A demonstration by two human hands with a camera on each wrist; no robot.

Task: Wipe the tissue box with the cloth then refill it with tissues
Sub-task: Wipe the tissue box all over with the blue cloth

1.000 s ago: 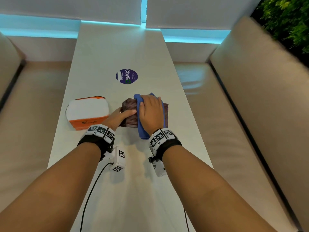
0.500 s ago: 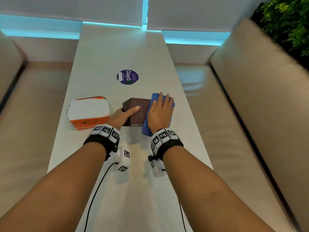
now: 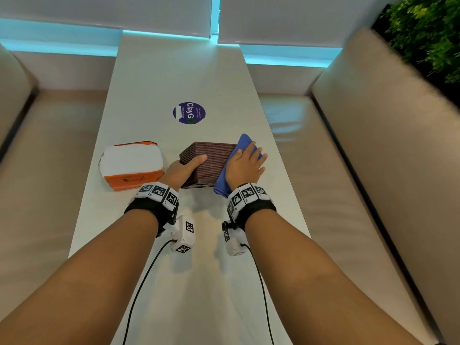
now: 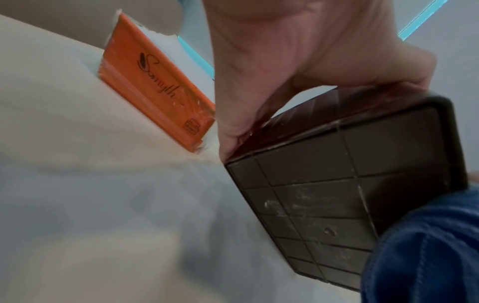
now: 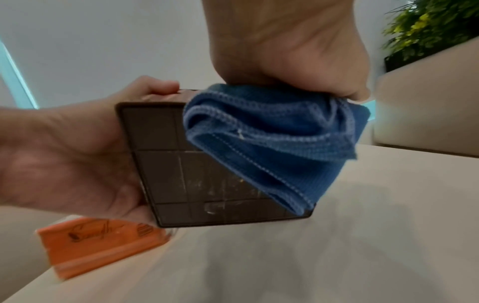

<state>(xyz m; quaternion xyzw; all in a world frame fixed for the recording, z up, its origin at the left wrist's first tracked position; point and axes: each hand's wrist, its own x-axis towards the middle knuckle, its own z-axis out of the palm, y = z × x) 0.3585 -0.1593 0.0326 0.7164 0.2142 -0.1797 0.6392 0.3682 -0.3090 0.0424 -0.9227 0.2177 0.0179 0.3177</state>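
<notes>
Left hand (image 3: 183,170) grips tissue box (image 3: 207,160), steadying it; right hand (image 3: 245,165), fingers flat, presses cloth (image 3: 245,141) against box side, wiping.

Bright, even light; soft shadows; wrist views blurred.

— What's surrounding that long pale table (image 3: 174,78)?

— Beige padded benches (image 3: 311,145) are running along both its sides, with a tall backrest (image 3: 398,145) rising on the right.

— And at the far end?

— White blinds (image 3: 112,11) are hanging there, and a cyan light strip (image 3: 286,54) is glowing beneath them.

— Anything green?

— A leafy plant wall (image 3: 428,33) is showing at the top right corner. A round purple sticker (image 3: 189,113) is sitting on the tabletop.
</notes>
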